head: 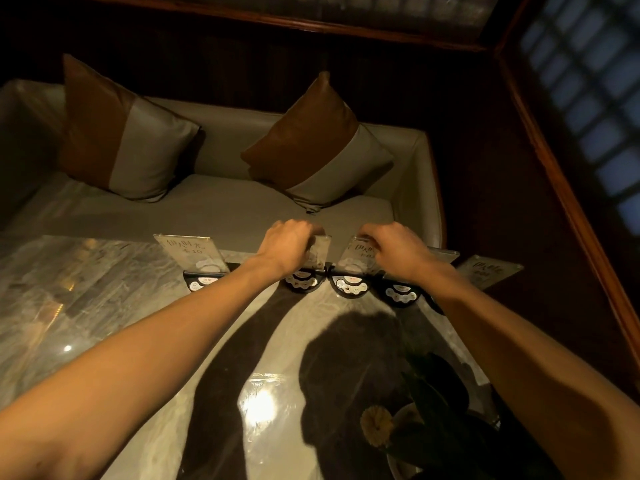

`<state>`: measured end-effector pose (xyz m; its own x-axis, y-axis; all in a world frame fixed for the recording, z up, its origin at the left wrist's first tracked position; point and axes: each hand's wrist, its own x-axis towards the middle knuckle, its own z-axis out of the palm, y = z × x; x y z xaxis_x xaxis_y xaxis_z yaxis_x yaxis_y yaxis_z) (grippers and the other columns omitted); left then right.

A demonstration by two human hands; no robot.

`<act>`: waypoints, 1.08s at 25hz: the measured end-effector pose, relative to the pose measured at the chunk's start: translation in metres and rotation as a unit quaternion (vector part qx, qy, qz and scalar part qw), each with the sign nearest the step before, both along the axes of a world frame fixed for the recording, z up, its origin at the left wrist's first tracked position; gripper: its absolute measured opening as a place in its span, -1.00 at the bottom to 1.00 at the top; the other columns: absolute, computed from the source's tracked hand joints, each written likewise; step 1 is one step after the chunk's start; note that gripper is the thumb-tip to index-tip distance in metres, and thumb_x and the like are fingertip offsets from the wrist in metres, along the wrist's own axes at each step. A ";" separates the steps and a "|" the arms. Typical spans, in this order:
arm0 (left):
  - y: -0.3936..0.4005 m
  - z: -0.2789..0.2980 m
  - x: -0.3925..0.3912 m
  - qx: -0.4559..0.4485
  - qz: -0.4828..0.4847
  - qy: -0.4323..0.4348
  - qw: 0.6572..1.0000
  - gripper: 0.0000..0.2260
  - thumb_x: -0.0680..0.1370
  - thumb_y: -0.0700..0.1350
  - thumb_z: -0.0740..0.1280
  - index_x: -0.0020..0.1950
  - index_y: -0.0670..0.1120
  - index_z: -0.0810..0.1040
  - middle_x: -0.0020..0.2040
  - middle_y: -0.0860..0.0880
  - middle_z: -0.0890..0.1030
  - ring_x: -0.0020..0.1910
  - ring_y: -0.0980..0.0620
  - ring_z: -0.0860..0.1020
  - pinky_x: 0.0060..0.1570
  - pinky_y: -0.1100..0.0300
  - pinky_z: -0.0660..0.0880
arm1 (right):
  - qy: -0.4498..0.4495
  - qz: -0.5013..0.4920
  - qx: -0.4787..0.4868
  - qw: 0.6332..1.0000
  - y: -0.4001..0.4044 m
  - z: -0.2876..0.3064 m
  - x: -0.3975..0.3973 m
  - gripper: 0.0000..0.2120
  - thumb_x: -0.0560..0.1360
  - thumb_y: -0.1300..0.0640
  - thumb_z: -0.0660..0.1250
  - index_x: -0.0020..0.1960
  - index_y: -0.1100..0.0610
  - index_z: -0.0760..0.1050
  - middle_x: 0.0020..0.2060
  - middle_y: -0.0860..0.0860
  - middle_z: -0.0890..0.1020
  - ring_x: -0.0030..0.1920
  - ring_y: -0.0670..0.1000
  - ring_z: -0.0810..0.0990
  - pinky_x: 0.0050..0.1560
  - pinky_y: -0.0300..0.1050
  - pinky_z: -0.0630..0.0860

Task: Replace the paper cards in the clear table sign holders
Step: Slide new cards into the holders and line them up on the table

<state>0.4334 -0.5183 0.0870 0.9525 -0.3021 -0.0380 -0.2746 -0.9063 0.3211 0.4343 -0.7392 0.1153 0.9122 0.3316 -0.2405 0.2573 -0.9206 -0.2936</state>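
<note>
Row of holders: five clear acrylic table sign holders stand on black half-round bases along the far edge of the glossy marble-patterned table [104, 271], the row running from 9 to 3 o'clock.
Left hand [289, 245]: curled over the top of the second clear holder [320, 252]; fingers closed on its upper edge, though whether they pinch the card or only the acrylic I cannot tell.
Right hand [394, 249]: fingers bent down onto the top of the third clear holder [356, 258], just at 3 o'clock of the left hand; the grip itself is hidden behind the knuckles.
Key relation: both holders lie at 12 o'clock from the wrists, faces leaning away; a card would likely leave upward, along the tall axis.
Nearer hand: each hand sits on its own holder; neither crosses over.
Untouched holders: the leftmost clear holder with a white handwritten card [190, 252] at 9 o'clock, and two more [490, 270] at 3 o'clock.
Edges: the table ends just behind the row, with the grey bench seat [207, 202] beyond.
Open room: clear above the holders; bare tabletop toward 6 o'clock, with a dark-leaved plant with a yellow flower [377, 424] at 5 o'clock.
</note>
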 end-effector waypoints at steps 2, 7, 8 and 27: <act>0.001 -0.002 0.003 -0.002 0.002 0.003 1.000 -0.66 0.55 -0.28 0.33 0.26 0.03 0.59 0.10 -0.08 0.69 0.10 -0.12 0.64 0.08 -0.01 0.52 | 0.001 0.006 0.004 1.000 0.000 -0.002 0.000 -0.69 0.53 0.27 0.38 0.25 0.05 0.55 0.10 0.07 0.68 0.10 0.09 0.64 0.10 0.05 0.63; -0.004 0.003 0.008 -0.013 -0.023 -0.001 1.000 -0.62 0.58 -0.04 0.33 0.40 0.01 0.49 0.31 -0.06 0.60 0.27 -0.10 0.56 0.26 -0.07 0.42 | 0.011 0.017 0.005 1.000 0.000 0.000 0.007 -0.67 0.52 0.27 0.40 0.23 -0.01 0.57 0.08 0.04 0.69 0.09 0.08 0.65 0.09 0.07 0.62; -0.010 0.007 0.009 -0.015 -0.045 -0.019 0.999 -0.59 0.57 -0.01 0.34 0.42 0.00 0.47 0.33 -0.06 0.58 0.30 -0.09 0.54 0.28 -0.07 0.39 | 0.013 0.019 0.004 1.000 -0.001 0.001 0.009 -0.66 0.51 0.25 0.41 0.24 -0.02 0.57 0.09 0.03 0.69 0.09 0.07 0.65 0.08 0.10 0.62; -0.042 0.004 0.023 -0.069 -0.072 0.055 0.993 -0.80 0.59 0.00 0.36 0.18 0.00 0.65 0.06 -0.02 0.71 0.02 -0.01 0.66 0.02 0.02 0.59 | 0.047 0.004 -0.044 0.998 -0.031 0.005 0.014 -0.74 0.60 0.16 0.30 0.25 0.00 0.60 0.10 0.04 0.70 0.09 0.08 0.64 0.09 0.11 0.62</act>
<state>0.4564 -0.5599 0.0905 0.8912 -0.4451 -0.0875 -0.3554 -0.8050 0.4751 0.4483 -0.7705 0.1205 0.8812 0.3132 -0.3540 0.2400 -0.9417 -0.2358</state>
